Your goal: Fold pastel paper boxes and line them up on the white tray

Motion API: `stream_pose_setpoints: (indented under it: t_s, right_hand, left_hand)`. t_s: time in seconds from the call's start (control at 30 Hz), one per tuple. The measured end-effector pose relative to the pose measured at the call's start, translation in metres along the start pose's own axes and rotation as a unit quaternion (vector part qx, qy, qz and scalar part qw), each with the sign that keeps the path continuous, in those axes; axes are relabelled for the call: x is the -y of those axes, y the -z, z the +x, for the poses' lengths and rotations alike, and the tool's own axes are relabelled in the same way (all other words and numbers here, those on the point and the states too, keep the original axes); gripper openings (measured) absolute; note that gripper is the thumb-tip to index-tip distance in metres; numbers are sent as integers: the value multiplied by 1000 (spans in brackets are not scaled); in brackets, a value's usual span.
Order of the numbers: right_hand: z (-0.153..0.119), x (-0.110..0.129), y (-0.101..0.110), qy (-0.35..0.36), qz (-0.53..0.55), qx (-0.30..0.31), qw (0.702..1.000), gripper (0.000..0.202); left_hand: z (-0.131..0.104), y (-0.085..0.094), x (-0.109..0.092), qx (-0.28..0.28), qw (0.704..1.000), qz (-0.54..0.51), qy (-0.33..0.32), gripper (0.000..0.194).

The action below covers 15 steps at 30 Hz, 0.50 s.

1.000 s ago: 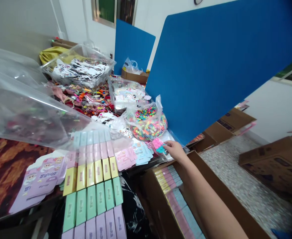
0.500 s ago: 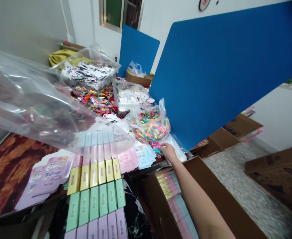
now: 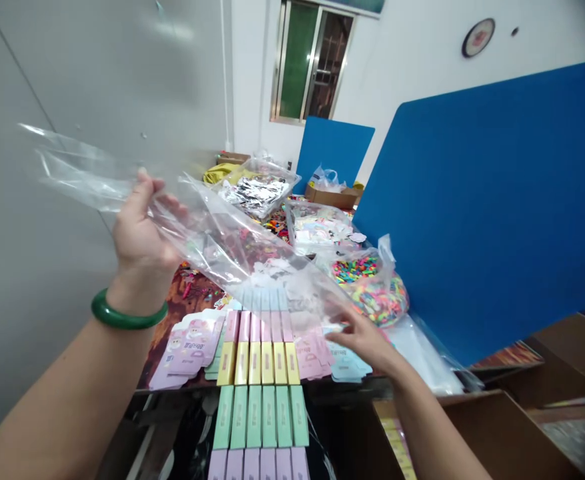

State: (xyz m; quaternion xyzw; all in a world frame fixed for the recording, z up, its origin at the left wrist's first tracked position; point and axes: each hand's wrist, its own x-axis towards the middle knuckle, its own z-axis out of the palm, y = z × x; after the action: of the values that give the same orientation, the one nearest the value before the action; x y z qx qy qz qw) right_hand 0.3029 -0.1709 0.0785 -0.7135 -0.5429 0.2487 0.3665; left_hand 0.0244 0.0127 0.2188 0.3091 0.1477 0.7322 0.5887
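Observation:
My left hand [image 3: 145,223], a green bangle [image 3: 129,311] at its wrist, is raised at the left and closed on a clear plastic bag [image 3: 222,240]. The bag slants down to the right, and its film lies over the far end of a long stack of small boxes. Those boxes run toward me in rows of light blue, pink, yellow, green [image 3: 261,417] and purple. My right hand [image 3: 362,337] is at the bag's lower right end with its fingers apart; whether they touch the film I cannot tell. Flat light-blue cartons [image 3: 347,363] lie beneath it.
Flat purple cartons [image 3: 192,343] lie left of the stack, pink ones [image 3: 312,353] to its right. Behind are a bag of colourful small pieces [image 3: 380,297] and bins of cut-outs [image 3: 260,193]. A big blue board [image 3: 487,213] rises at right above an open cardboard box [image 3: 507,433].
My left hand has come into clear view, holding the bag up. My right hand has left the table's edge by the colourful bag and moved to the film. The view has swung left.

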Motion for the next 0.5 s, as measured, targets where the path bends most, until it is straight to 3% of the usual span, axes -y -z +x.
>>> stream_pose_setpoints:
  t_s: [0.07,0.2,0.37,0.5]
  right_hand:
    - [2,20,-18,51,171,53,982,60]
    - [20,44,-31,54,325,-60,942,22]
    - [44,61,-8,56,358,-153,919,19]
    - [51,85,14,73,382,-218,895,17]
  left_hand:
    - [0,2,0,-8,1000,-1,1,19]
    - [12,11,3,-30,999,-10,16,17]
    - [44,43,12,-96,994,24,52,13]
    - [59,75,21,-112,982,73,133,14]
